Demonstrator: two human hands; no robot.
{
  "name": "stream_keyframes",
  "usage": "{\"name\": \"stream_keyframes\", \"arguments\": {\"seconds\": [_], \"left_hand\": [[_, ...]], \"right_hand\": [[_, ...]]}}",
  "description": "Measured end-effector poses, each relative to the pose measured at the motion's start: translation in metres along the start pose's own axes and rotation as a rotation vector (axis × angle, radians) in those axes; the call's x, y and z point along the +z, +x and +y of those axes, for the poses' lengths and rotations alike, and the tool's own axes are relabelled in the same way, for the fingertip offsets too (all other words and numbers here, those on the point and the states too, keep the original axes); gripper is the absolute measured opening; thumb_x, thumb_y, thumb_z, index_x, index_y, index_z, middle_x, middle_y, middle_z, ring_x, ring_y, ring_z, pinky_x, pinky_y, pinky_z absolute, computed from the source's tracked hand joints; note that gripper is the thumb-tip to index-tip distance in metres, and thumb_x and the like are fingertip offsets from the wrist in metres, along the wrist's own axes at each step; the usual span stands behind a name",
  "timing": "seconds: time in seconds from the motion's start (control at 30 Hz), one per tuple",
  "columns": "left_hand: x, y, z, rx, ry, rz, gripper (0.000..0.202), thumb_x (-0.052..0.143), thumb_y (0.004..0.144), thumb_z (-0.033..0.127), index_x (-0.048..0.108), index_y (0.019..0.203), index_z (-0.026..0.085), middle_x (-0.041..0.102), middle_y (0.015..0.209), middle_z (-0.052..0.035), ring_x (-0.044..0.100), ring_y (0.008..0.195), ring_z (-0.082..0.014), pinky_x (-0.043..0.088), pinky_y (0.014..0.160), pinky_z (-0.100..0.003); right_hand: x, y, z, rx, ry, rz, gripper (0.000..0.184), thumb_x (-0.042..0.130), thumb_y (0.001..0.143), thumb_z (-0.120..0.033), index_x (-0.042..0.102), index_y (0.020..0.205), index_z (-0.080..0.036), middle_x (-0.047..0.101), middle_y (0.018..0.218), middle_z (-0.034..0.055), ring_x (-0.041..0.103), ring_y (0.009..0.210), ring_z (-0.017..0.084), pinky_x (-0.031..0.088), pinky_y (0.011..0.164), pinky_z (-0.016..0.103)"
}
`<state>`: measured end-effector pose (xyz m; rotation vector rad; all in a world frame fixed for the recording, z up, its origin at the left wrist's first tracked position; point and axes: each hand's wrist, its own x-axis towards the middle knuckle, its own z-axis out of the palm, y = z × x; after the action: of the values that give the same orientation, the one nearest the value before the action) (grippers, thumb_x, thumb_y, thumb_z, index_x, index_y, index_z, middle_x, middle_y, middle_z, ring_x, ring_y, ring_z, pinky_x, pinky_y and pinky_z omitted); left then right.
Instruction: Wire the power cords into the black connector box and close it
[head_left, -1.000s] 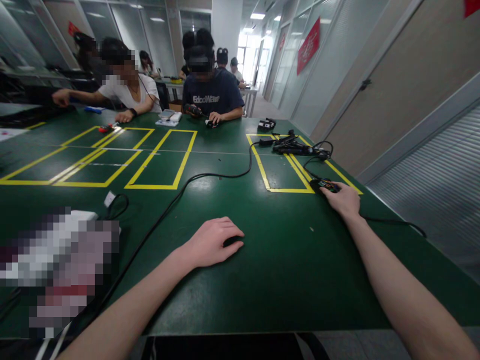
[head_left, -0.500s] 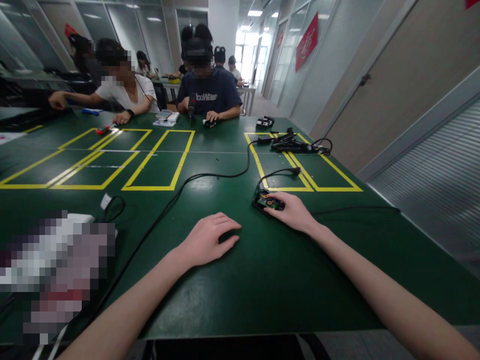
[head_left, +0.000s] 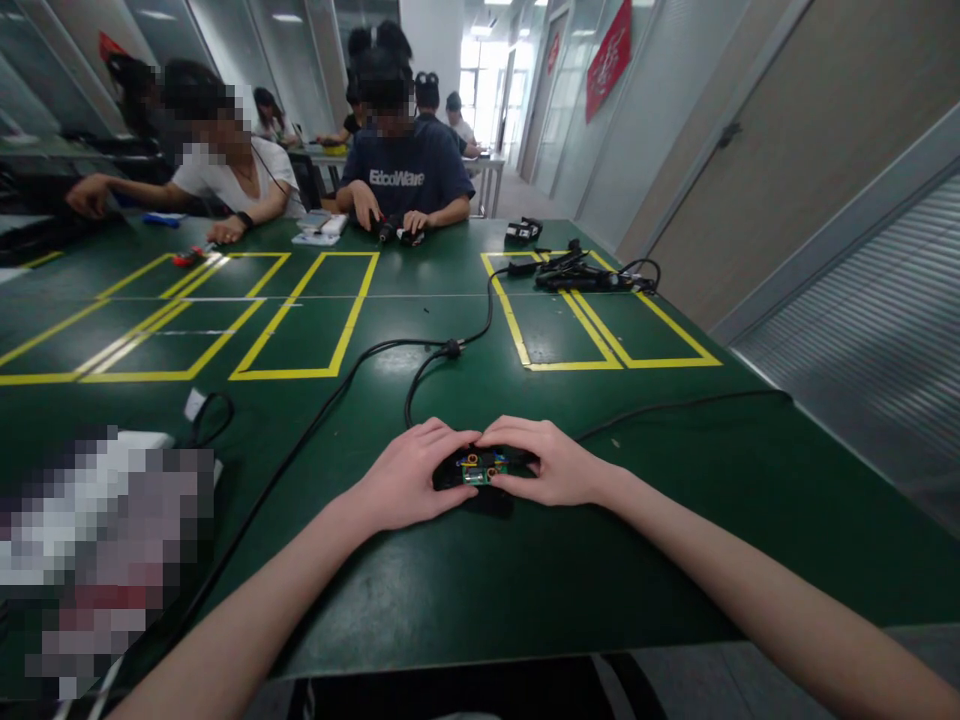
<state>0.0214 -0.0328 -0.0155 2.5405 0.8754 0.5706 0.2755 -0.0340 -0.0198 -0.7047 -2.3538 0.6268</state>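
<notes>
Between my hands, low over the green table, is an opened power adapter (head_left: 480, 468), a black casing with a green circuit board and ring-shaped coils showing. My left hand (head_left: 409, 478) grips its left end, thumb on the near side and fingers on the far side. At the right end my right hand (head_left: 544, 462) holds it the same way. The fingertips of both hands nearly meet along the far edge. A black cable with a plug (head_left: 452, 348) lies beyond my left hand. The underside of the adapter is hidden.
Yellow tape frames (head_left: 304, 315) mark the green table (head_left: 420, 600). A heap of black adapters and cables (head_left: 574, 270) lies at the far right. A long black cable (head_left: 300, 450) crosses on the left, near a blurred-out item (head_left: 112, 540). Across the table a co-worker (head_left: 401, 150) holds a power drill (head_left: 388, 230).
My right hand has brought the adapter left and nearer, and my left hand has taken hold of it. The plug has swung left. The co-worker's drill has come down.
</notes>
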Motion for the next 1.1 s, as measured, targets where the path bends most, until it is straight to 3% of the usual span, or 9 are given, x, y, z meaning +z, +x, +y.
{"name": "stream_keyframes", "arguments": {"seconds": [0.17, 0.37, 0.77, 1.1], "left_hand": [[0.001, 0.0, -0.001, -0.006, 0.018, -0.028, 0.058, 0.082, 0.082, 0.036, 0.063, 0.136, 0.024, 0.068, 0.134, -0.0106, 0.059, 0.123, -0.0312, 0.05, 0.108, -0.049], [-0.002, -0.001, 0.004, -0.028, 0.043, -0.078, 0.069, 0.089, 0.075, 0.044, 0.064, 0.136, 0.023, 0.064, 0.14, -0.0121, 0.055, 0.129, -0.0345, 0.047, 0.112, -0.053], [-0.004, 0.0, 0.008, -0.05, 0.08, -0.104, 0.076, 0.087, 0.076, 0.045, 0.058, 0.143, 0.022, 0.066, 0.142, -0.0126, 0.055, 0.133, -0.034, 0.046, 0.114, -0.053], [0.001, 0.0, 0.007, -0.094, 0.091, -0.072, 0.083, 0.084, 0.082, 0.04, 0.046, 0.153, 0.022, 0.061, 0.148, -0.0136, 0.054, 0.135, -0.0331, 0.047, 0.113, -0.051]], "right_hand": [[-0.002, -0.001, 0.008, -0.011, -0.02, 0.08, 0.02, 0.079, 0.088, -0.033, 0.069, 0.102, -0.022, 0.073, 0.106, 0.0095, 0.073, 0.095, 0.022, 0.06, 0.083, 0.033], [-0.002, -0.002, 0.013, 0.026, -0.029, 0.032, 0.023, 0.08, 0.088, -0.035, 0.061, 0.087, -0.021, 0.073, 0.097, 0.0074, 0.071, 0.083, 0.019, 0.057, 0.072, 0.03], [-0.005, 0.0, 0.012, 0.06, -0.029, -0.034, 0.028, 0.079, 0.088, -0.033, 0.053, 0.084, -0.022, 0.072, 0.102, 0.0073, 0.071, 0.087, 0.019, 0.054, 0.075, 0.03], [0.005, 0.001, 0.009, -0.058, -0.029, 0.096, 0.02, 0.078, 0.089, -0.031, 0.062, 0.094, -0.021, 0.072, 0.099, 0.0079, 0.073, 0.089, 0.02, 0.059, 0.078, 0.031]]}}
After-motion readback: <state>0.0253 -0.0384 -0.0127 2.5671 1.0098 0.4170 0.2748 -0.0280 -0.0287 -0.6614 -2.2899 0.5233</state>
